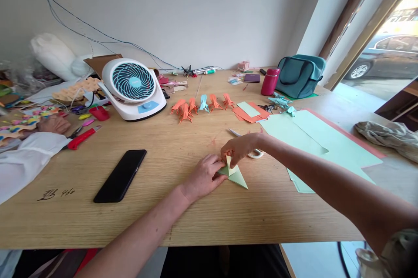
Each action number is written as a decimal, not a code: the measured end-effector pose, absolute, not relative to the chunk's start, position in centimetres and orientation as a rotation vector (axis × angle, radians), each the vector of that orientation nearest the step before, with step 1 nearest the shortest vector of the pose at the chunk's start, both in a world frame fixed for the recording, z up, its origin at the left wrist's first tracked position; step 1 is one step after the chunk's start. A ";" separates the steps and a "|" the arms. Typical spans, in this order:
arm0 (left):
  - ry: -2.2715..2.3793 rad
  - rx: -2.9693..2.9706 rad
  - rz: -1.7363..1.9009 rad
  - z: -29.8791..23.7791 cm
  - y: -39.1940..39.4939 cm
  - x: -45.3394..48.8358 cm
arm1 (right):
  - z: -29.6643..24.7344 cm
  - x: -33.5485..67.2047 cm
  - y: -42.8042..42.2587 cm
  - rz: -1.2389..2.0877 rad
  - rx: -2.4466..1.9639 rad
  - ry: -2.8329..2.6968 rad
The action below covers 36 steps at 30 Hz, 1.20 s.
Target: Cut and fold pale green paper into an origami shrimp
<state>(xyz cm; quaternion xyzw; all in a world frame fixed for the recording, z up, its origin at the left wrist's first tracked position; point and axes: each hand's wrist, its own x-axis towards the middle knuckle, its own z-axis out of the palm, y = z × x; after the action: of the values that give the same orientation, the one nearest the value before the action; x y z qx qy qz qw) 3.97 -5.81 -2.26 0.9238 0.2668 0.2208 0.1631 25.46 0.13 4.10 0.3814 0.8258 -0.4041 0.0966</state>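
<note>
Tabletop (173,149): right hand (241,149) partly hides folded paper (240,178).

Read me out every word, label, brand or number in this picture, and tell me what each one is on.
"460": handwritten in dark ink on the wooden table, left of the phone in the picture.
Handwritten mark just left of that number: not clear enough to read.
Small lettering on the hub of the fan: too blurred to read.
</note>
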 end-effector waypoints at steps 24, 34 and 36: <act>0.630 2.893 0.489 -1.3 -5.3 1.8 | 4.6 24.1 -1.2 -1.090 1.042 2.461; 0.642 2.852 0.463 -1.4 -4.9 2.0 | 4.3 24.5 -4.5 -1.017 1.209 2.677; 0.648 2.823 0.453 -1.5 -4.8 2.0 | 4.2 24.6 -5.2 -1.060 1.195 2.706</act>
<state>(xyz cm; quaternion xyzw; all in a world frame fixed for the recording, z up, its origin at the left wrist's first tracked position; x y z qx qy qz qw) 2.00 -4.84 -1.47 0.9577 0.2199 0.1537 0.1045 24.63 -5.23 4.20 0.3804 0.8611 -0.3372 -0.0003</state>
